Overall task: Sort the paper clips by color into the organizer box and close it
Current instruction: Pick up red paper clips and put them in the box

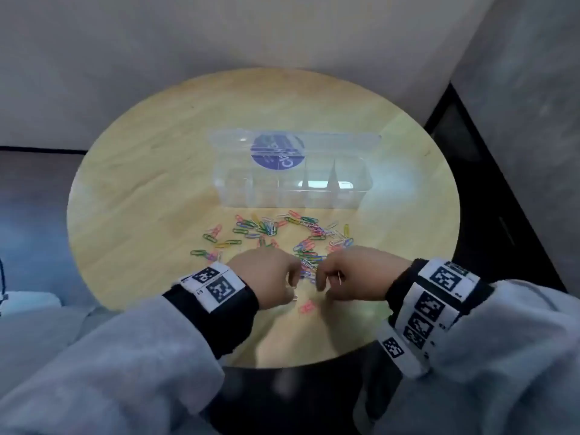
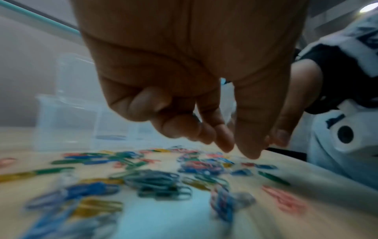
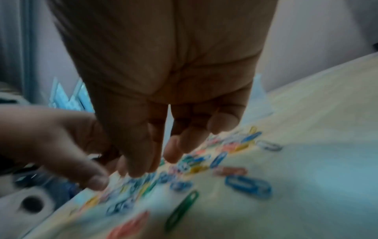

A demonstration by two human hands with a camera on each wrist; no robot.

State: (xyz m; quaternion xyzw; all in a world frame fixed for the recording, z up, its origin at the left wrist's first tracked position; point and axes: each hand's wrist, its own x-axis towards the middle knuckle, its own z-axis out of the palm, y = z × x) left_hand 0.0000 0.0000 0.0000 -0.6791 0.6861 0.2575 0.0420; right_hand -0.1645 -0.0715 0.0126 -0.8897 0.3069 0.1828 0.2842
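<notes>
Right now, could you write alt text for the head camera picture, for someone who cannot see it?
Two hands, left hand and right hand, reach into scattered colored paper clips on a round wooden table. Behind the clips stands an open clear organizer box.

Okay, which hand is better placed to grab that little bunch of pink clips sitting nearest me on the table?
Probably the left hand. The pink clips lie just below and between both hands, slightly nearer the left fingertips. The right hand seems to pinch a thin clip already, though blur makes that uncertain.
</notes>
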